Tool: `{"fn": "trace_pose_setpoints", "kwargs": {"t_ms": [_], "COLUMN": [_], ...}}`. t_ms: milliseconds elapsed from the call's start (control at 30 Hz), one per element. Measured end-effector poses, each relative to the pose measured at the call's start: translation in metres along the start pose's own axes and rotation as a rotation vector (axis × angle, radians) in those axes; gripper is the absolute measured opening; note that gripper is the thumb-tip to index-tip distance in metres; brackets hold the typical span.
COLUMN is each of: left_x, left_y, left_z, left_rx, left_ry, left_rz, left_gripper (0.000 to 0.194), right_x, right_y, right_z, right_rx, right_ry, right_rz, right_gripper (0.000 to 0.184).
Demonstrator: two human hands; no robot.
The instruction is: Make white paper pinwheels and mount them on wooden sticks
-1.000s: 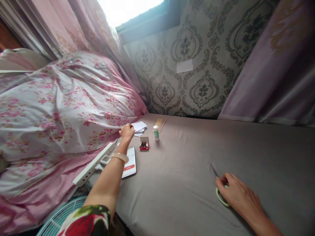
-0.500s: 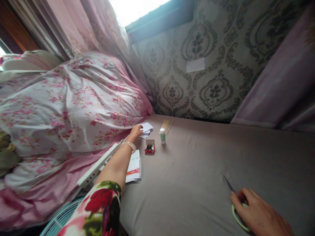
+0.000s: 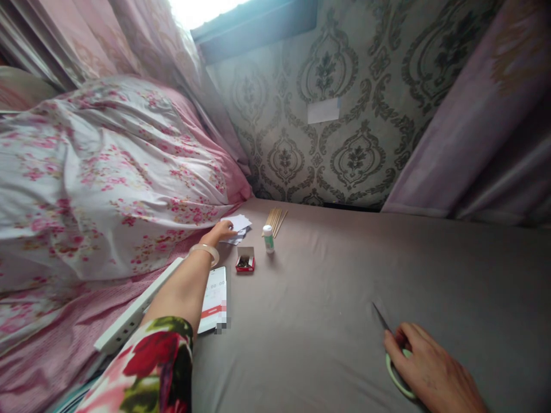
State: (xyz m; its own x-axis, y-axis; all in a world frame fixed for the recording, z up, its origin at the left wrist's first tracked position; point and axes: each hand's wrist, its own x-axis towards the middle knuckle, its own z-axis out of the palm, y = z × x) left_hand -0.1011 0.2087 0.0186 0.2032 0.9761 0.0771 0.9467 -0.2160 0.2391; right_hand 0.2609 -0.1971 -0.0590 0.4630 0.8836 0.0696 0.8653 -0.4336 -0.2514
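Observation:
At the far left of the grey surface (image 3: 318,298), my left hand (image 3: 220,232) reaches onto a small loose stack of white paper pieces (image 3: 239,222). Its thumb and fingers close at the near-left edge of the paper; how many pieces they grip is not clear. My right hand (image 3: 430,361), low at the right, is closed around scissors (image 3: 392,370) with pale green handles. The dark blades are together and point away to the upper left. Just right of the left hand stand an open red box (image 3: 245,265) of small dark metallic pieces and a white-capped bottle (image 3: 268,240) with a green label.
Several thin wooden sticks (image 3: 275,219) lie behind the bottle. Under my left forearm are a phone (image 3: 214,295) with a lit screen and a white power strip (image 3: 129,321). Floral bedding (image 3: 112,166) rises on the left; a patterned wall (image 3: 275,115) stands behind.
The view has swung slightly right, so everything appears shifted left. My left hand stays at the papers, and my right hand still holds the scissors.

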Motion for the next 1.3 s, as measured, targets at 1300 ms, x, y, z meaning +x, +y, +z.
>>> {"fn": "trace_pose_setpoints", "kwargs": {"t_ms": [1300], "left_x": [-0.204], "left_y": [0.193], "left_z": [0.027], "left_rx": [-1.654], "left_ry": [-0.222], "left_rz": [-0.184], "left_gripper": [0.024], "right_x": [-0.001], "right_y": [-0.012], "right_z": [-0.023], "right_rx": [0.084], "right_ry": [0.075], "right_rz": [-0.002], "right_gripper": [0.033]}}
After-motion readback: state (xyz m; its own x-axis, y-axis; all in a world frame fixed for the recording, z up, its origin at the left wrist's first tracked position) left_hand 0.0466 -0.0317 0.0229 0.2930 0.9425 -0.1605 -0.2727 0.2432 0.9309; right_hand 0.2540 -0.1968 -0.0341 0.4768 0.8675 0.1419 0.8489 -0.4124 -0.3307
